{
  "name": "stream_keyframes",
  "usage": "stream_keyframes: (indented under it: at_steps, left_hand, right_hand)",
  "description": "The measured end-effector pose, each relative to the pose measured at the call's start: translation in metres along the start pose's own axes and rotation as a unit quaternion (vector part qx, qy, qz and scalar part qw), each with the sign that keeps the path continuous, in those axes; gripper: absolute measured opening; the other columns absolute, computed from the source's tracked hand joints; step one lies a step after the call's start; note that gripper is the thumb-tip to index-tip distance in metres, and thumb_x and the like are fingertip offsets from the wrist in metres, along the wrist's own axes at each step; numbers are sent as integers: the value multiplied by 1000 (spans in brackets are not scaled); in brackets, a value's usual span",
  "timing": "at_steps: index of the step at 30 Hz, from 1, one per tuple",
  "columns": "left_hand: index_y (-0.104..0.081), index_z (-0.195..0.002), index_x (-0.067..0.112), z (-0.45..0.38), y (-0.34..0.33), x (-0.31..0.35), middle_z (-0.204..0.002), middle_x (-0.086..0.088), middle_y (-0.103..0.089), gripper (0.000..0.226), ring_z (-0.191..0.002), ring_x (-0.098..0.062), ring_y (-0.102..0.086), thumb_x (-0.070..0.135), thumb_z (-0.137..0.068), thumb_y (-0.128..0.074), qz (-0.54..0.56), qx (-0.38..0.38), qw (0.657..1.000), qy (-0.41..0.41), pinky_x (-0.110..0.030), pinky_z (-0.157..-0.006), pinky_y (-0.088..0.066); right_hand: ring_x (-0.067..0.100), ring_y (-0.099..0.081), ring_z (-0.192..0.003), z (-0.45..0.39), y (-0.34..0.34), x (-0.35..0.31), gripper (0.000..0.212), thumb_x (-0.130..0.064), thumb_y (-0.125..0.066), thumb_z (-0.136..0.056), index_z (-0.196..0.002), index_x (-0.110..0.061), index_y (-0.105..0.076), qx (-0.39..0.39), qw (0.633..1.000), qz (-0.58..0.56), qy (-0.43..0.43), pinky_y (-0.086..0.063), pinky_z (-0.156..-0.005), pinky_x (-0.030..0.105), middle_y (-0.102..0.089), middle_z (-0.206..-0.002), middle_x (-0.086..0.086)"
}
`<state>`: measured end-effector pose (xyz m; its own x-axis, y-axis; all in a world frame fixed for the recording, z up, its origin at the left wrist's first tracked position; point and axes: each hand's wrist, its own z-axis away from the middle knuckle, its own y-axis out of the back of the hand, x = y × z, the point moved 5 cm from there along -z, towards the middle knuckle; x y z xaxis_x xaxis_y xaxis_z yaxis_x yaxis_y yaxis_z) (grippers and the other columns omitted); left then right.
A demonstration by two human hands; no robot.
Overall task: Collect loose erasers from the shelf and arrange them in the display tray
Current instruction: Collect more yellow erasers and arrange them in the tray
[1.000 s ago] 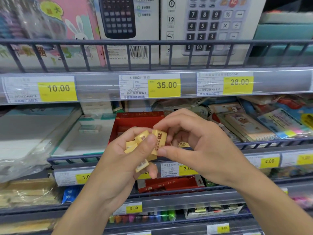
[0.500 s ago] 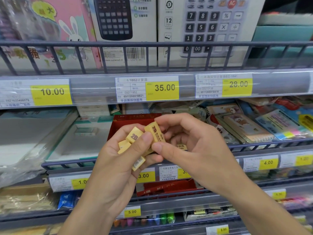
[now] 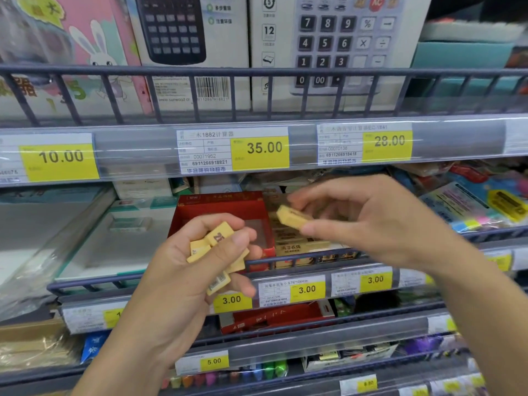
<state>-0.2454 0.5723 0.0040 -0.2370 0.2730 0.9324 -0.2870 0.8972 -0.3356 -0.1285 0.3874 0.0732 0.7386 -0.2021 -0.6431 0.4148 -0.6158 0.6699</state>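
Observation:
My left hand holds a bunch of several small yellow erasers, thumb pressed over them, in front of the middle shelf. My right hand pinches a single yellow eraser between thumb and fingers, a little right of and above the bunch. Behind both hands sits a red cardboard display tray on the shelf, its left part bare. More yellow erasers lie in rows to the right of the red wall, partly hidden by my right hand.
A dark wire shelf rail runs across in front of the tray. Yellow price labels line the shelf edges. Calculator boxes stand on the upper shelf. Flat packs lie left, stationery packets right.
My right hand has pulled one eraser away from the bunch in my left hand and moved it right and toward the tray. The left hand has stayed nearly still.

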Motion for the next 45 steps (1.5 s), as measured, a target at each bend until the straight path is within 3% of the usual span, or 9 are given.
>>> stream_keyframes:
  at_steps: [2,3,5,7,12,25,36,41,45]
  left_hand:
    - [-80,-96,16,-2,2,3,-101,-16,-77,56,-85,-24,-76,43,-51,-101,13,6,1000,-6,-26,-51,-56]
    - [-80,-95,16,-3,2,4,-102,-16,-77,56,-87,-23,-76,42,-50,-101,20,6,1000,-9,-26,-51,-56]
    - [-81,-93,17,-4,2,6,-102,-15,-77,55,-90,-23,-77,41,-49,-102,25,8,1000,-10,-26,-51,-56]
    - [-81,-93,17,-4,2,6,-103,-15,-77,55,-90,-23,-77,42,-48,-102,24,10,1000,-8,-27,-52,-57]
    - [-81,-91,17,-4,-1,6,-103,-15,-78,55,-90,-23,-77,43,-47,-102,20,11,1000,-9,-27,-52,-57]
    - [-81,-93,16,-2,2,8,-101,-15,-77,55,-90,-22,-76,44,-50,-101,16,12,1000,-12,-28,-54,-58]
    - [-81,-93,16,-2,-4,6,-102,-14,-78,41,-90,-22,-77,35,-59,-94,16,6,1000,1,-28,-55,-59]
    - [-81,-87,21,-3,-11,7,-100,-15,-78,29,-88,-25,-78,29,-63,-94,21,12,1000,12,-29,-54,-60]
    - [-81,-87,21,-3,-16,6,-100,-16,-77,27,-88,-26,-77,36,-65,-86,17,-3,1000,16,-29,-54,-60]
  right_hand:
    - [-4,-62,-60,-4,19,17,19,-37,-77,-83,-101,-44,-74,-15,996,65,-59,-42,-54,7,-72,-73,-25]
    - [-8,-61,-59,-7,27,26,15,-43,-76,-83,-97,-48,-74,-26,990,110,-80,-40,-52,6,-69,-71,-31]
    - [-13,-62,-79,-12,36,38,13,-50,-74,-81,-94,-56,-73,-68,974,184,-113,-43,-64,6,-67,-87,-39]
    - [-11,-61,-95,-16,34,47,15,-52,-72,-83,-96,-59,-71,-132,959,217,-129,-48,-83,12,-67,-103,-36]
    - [-5,-61,-103,-23,18,60,13,-49,-73,-85,-97,-55,-72,-224,934,232,-153,-49,-99,31,-66,-112,-29]
    - [-3,-61,-106,-26,14,61,16,-46,-74,-87,-99,-57,-73,-273,932,188,-148,-45,-105,35,-65,-113,-33]
    - [-10,-60,-98,-28,6,66,12,-42,-75,-87,-93,-52,-76,-273,934,150,-173,-43,-92,18,-68,-104,-31]
    - [-10,-59,-101,-26,3,67,17,-38,-70,-92,-98,-54,-74,-264,939,153,-160,-44,-96,20,-66,-110,-31]
    - [-3,-62,-94,-27,-3,73,19,-37,-73,-89,-93,-56,-72,-251,942,164,-151,-51,-94,27,-67,-101,-31]
